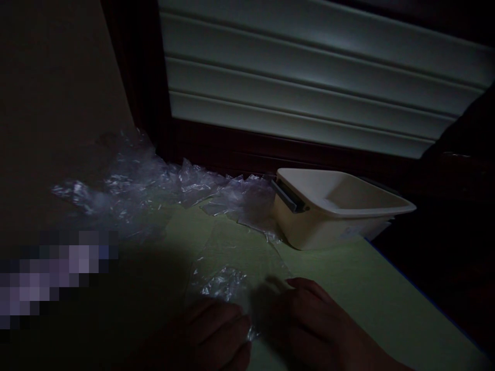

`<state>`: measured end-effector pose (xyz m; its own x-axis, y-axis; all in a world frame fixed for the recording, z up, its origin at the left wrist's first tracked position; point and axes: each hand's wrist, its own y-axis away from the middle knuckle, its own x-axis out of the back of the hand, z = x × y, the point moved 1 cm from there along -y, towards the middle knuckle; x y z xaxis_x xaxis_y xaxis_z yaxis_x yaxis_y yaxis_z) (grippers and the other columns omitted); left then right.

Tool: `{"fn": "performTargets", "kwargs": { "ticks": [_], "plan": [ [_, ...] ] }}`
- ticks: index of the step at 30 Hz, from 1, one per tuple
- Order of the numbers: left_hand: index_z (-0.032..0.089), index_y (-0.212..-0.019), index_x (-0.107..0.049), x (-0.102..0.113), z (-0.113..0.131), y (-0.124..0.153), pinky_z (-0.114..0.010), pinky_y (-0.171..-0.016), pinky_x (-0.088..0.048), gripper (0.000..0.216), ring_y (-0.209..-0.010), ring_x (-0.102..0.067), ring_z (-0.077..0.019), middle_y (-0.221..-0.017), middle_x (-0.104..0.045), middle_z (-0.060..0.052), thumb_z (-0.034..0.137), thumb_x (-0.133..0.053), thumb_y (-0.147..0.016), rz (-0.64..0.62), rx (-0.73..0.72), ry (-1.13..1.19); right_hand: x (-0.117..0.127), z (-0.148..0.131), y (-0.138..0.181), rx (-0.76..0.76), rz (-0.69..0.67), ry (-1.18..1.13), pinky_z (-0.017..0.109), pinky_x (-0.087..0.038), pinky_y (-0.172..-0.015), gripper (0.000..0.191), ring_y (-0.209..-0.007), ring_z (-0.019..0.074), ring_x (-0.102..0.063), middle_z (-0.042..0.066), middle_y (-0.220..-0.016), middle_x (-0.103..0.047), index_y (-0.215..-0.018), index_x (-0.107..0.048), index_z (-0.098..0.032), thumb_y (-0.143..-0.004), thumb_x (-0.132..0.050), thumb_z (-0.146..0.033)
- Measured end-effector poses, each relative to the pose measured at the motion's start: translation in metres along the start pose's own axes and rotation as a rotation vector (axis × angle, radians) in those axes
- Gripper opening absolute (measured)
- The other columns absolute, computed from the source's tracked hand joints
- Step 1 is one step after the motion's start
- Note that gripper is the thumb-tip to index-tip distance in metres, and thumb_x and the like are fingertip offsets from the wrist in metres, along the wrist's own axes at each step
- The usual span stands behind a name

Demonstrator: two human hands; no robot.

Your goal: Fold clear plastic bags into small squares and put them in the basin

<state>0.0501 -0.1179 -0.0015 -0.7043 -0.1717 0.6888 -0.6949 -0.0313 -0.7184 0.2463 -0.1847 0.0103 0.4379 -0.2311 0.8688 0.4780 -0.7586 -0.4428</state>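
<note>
Bare green surface (348, 288) lies open right of centre, between the near edge and the cream tub (336, 208). Tub blocks the far right. Crumpled clear plastic film (154, 180) clutters the far left up to the shuttered wall (309, 77).

Dim view: pale greens, cream and clear film

I see a light green table surface (348, 278), a cream-white tub (340, 211) with a dark grey handle (286, 196), clear glinting plastic wrap (154, 180), pale grey-white ribbed slats (309, 77) in a dark reddish-brown frame (232, 147), and a thin blue table edge (425, 296).
</note>
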Motion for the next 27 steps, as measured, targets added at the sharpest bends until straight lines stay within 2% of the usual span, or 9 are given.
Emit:
{"fn": "performTargets", "kwargs": {
  "ticks": [2,4,8,13,16,20,23,27],
  "plan": [
    [0.019,-0.079,-0.060,-0.003,0.002,0.000,-0.023,-0.067,-0.048,0.031,-0.073,-0.060,-0.0119,-0.079,-0.067,0.004,0.013,-0.036,-0.097,-0.003,0.034,0.006,-0.002,-0.001,0.001,-0.034,-0.039,-0.023,0.030,-0.043,-0.093,0.029,-0.076,0.0135,-0.062,0.002,-0.075,-0.066,-0.085,-0.062,-0.017,-0.097,-0.036,-0.018],
    [0.018,-0.081,-0.061,-0.002,0.003,0.000,-0.026,-0.074,-0.047,0.027,-0.077,-0.060,-0.0132,-0.082,-0.068,0.003,0.012,-0.039,-0.096,-0.055,0.075,0.005,-0.004,-0.002,0.002,-0.051,-0.049,-0.023,0.030,-0.040,-0.098,0.025,-0.082,0.0133,-0.063,0.002,-0.081,-0.068,-0.092,-0.063,-0.018,-0.097,-0.039,-0.020],
    [0.018,-0.081,-0.062,0.000,0.002,0.000,-0.027,-0.076,-0.046,0.023,-0.076,-0.059,-0.0144,-0.080,-0.067,0.002,0.008,-0.044,-0.092,-0.102,0.094,0.004,-0.005,-0.003,0.003,0.018,-0.037,0.035,0.032,-0.038,-0.101,0.029,-0.083,0.0134,-0.064,0.001,-0.084,-0.070,-0.095,-0.065,-0.020,-0.098,-0.036,-0.019],
    [0.018,-0.074,-0.061,-0.006,-0.001,0.002,-0.026,-0.074,-0.048,0.028,-0.073,-0.059,-0.0144,-0.076,-0.066,0.002,0.009,-0.041,-0.091,-0.062,0.096,0.011,-0.003,0.003,0.005,0.047,-0.038,0.075,0.037,-0.039,-0.101,0.029,-0.082,0.0152,-0.063,0.004,-0.082,-0.069,-0.095,-0.067,-0.018,-0.097,-0.038,-0.017],
    [0.019,-0.074,-0.060,-0.005,-0.002,0.006,-0.027,-0.075,-0.049,0.033,-0.076,-0.060,-0.0154,-0.077,-0.066,0.000,0.014,-0.034,-0.094,-0.056,0.145,0.013,-0.003,0.005,0.004,0.076,-0.062,-0.035,0.036,-0.043,-0.096,0.025,-0.091,0.0168,-0.062,0.007,-0.090,-0.070,-0.103,-0.065,-0.016,-0.096,-0.040,-0.020],
    [0.022,-0.087,-0.060,0.004,-0.002,0.008,-0.021,-0.076,-0.052,0.020,-0.080,-0.061,-0.0129,-0.085,-0.067,0.001,0.017,-0.042,-0.091,-0.019,0.090,-0.013,0.008,0.001,-0.004,0.089,-0.117,-0.290,0.033,-0.047,-0.093,0.029,-0.105,0.0180,-0.059,0.012,-0.109,-0.067,-0.121,-0.053,-0.016,-0.097,-0.039,-0.024],
    [0.022,-0.092,-0.059,0.006,-0.003,0.008,-0.021,-0.082,-0.051,0.018,-0.088,-0.062,-0.0124,-0.092,-0.067,0.001,0.015,-0.042,-0.090,-0.031,0.014,0.011,0.024,-0.001,-0.005,0.002,-0.073,-0.357,0.032,-0.049,-0.092,0.031,-0.110,0.0179,-0.058,0.010,-0.113,-0.065,-0.125,-0.050,-0.023,-0.096,-0.040,-0.024],
    [0.021,-0.087,-0.059,-0.001,-0.006,0.006,-0.021,-0.086,-0.050,0.018,-0.086,-0.062,-0.0123,-0.088,-0.068,0.001,0.016,-0.043,-0.091,0.008,-0.008,-0.013,0.043,0.015,0.007,-0.191,-0.090,-0.323,0.031,-0.051,-0.089,0.024,-0.109,0.0169,-0.058,0.007,-0.114,-0.062,-0.114,-0.058,-0.026,-0.092,-0.048,-0.020]
  ]
}}
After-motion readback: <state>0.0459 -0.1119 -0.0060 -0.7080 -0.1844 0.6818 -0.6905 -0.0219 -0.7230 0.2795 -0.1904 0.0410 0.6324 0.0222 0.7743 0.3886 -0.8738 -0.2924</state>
